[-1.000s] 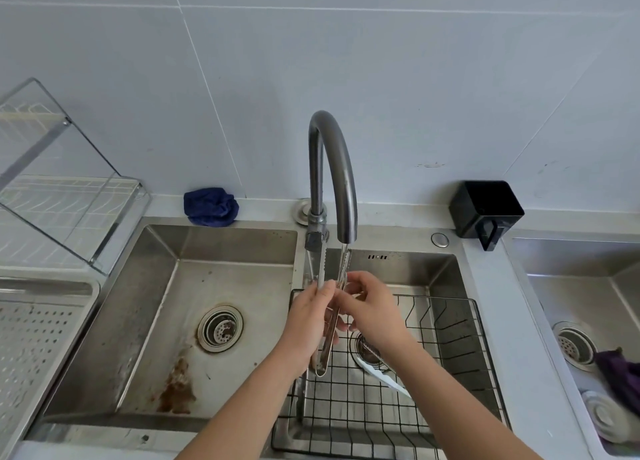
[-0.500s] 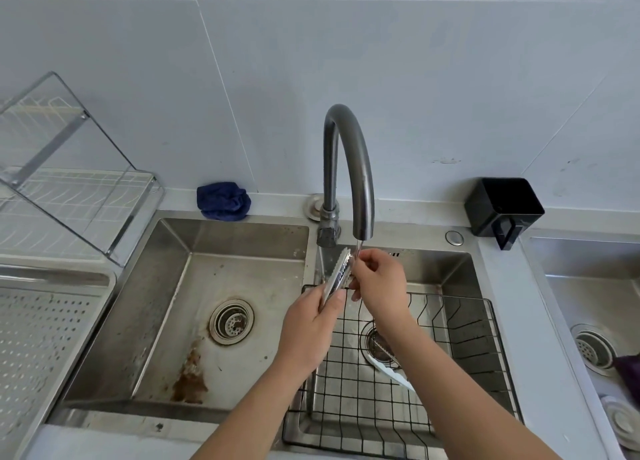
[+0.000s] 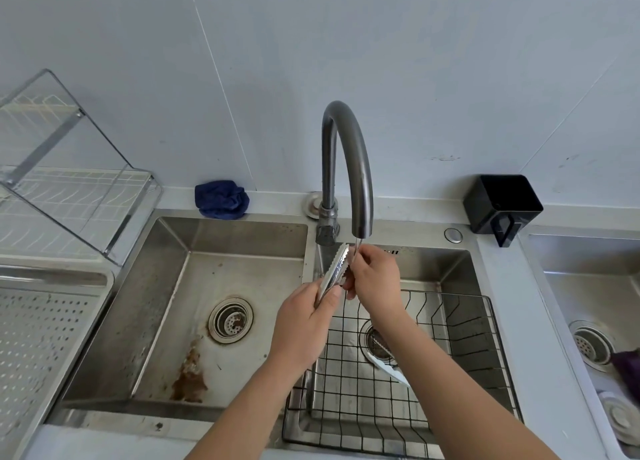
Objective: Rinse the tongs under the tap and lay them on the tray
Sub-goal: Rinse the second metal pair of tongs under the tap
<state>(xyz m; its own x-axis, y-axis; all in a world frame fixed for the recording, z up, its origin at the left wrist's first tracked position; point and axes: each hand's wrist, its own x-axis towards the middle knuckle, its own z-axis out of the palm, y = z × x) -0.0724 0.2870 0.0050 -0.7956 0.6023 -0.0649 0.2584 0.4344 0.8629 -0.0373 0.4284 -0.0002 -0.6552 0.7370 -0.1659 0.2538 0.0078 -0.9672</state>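
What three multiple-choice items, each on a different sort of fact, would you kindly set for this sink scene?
1. Where does the dark blue cloth lie? A) on the ledge behind the left steel basin B) in the wire basket C) on the perforated tray
2. What colour is the square holder right of the curved grey tap? A) white B) black C) red
3. How are the scallop-edged shiny metal tongs placed? A) laid on the tray B) dropped in the basket C) gripped by the left hand and right hand under the spout
Answers: A, it sits behind that basin; B, its walls are black; C, fingers curl round them.
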